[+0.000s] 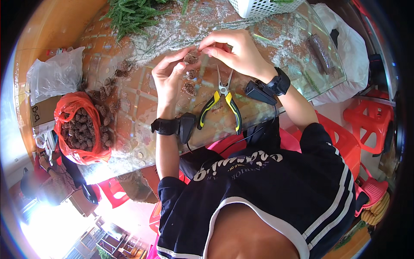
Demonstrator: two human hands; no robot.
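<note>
My left hand (169, 74) grips a small brown pine cone (191, 57) between thumb and fingers above the table. Close by on the right, the thumb and fingers of my right hand (235, 49) are pinched together at the cone's edge; what they hold is too small to make out. Below my hands, a pair of needle-nose pliers (224, 90) with yellow and black handles lies with its jaws slightly apart. Another pine cone (189, 89) rests on the table left of the pliers.
At the left, a red plastic bag (64, 115) is full of pine cones, with several loose ones (103, 93) beside it. Behind it sits a clear plastic bag (56, 77). Green artificial branches (133, 19), a white basket (258, 9) and white flakes occupy the far side.
</note>
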